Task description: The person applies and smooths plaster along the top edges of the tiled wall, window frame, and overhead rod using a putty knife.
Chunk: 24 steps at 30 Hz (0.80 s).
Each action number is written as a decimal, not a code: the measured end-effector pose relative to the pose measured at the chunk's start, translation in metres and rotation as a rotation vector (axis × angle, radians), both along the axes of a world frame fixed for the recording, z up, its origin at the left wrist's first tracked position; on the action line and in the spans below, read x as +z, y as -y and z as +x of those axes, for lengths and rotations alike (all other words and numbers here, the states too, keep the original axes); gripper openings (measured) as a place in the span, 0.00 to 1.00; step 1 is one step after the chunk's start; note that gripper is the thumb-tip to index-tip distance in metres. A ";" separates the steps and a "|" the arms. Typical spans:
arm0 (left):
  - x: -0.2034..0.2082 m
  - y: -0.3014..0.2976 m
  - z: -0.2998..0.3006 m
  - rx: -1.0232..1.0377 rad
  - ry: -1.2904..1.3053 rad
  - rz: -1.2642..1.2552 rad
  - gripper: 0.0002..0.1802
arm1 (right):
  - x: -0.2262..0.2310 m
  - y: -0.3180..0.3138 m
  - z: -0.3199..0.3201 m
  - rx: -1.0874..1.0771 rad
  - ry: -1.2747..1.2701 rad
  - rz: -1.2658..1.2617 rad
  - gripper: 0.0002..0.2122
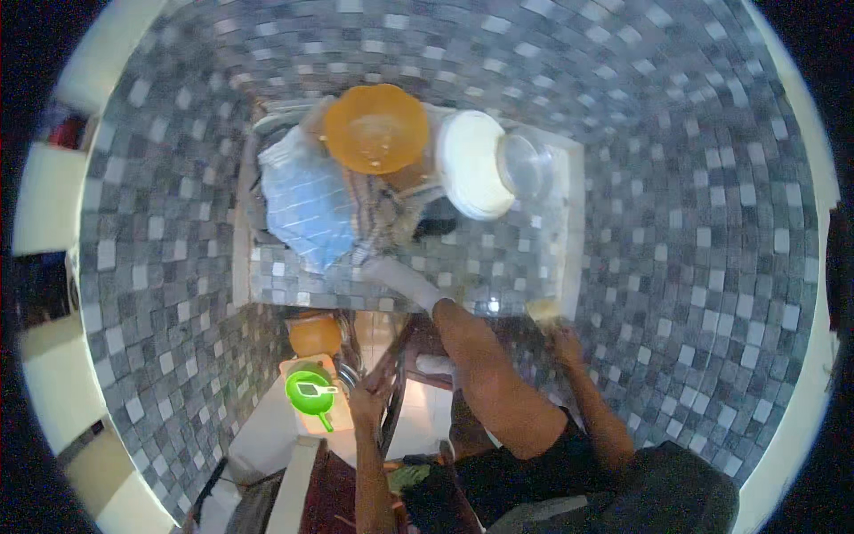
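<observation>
My right hand (564, 345) is closed on a pale yellow block, perhaps a sponge (543, 312), at the near right edge of the tiled ledge (498, 267). Lower left, my left hand (369, 399) is beside dark bars and a curved shiny metal thing (348, 374). Blur hides how its fingers sit and whether they hold anything. To its left, a bright green strainer-like pan with a handle (310, 392) lies on an orange-tan board (294, 367), with a small white-framed piece on it.
An orange basin (376, 129), a blue striped cloth (307, 200), a white round tub (476, 165) and a clear bowl (527, 167) sit on the ledge. My leg (489, 369) reaches onto it in a grey sock (405, 280). An orange pot (315, 337) stands below.
</observation>
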State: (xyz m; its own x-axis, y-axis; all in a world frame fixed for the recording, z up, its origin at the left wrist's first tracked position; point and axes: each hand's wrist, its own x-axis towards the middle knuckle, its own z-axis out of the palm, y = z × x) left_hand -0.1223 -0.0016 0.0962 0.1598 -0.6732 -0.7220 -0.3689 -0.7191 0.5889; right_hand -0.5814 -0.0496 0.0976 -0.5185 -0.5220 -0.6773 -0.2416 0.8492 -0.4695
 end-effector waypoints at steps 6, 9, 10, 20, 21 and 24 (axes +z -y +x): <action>0.017 0.040 -0.077 0.149 -0.056 -0.005 0.19 | -0.085 -0.122 -0.125 1.335 -0.641 0.526 0.20; 0.007 0.006 -0.002 0.076 0.090 -0.080 0.18 | -0.080 -0.110 -0.010 0.890 -0.251 0.365 0.22; 0.009 0.008 0.000 -0.003 0.142 -0.075 0.19 | -0.079 -0.115 -0.008 0.882 -0.238 0.369 0.22; 0.015 0.026 -0.031 0.021 0.096 0.038 0.14 | -0.143 -0.186 -0.047 0.891 -0.389 0.002 0.16; 0.020 0.020 -0.019 0.020 0.083 -0.040 0.17 | -0.140 -0.187 -0.028 0.963 -0.381 0.046 0.16; 0.000 0.022 -0.038 -0.101 0.283 0.128 0.24 | -0.173 -0.187 -0.097 1.095 -0.566 -0.256 0.17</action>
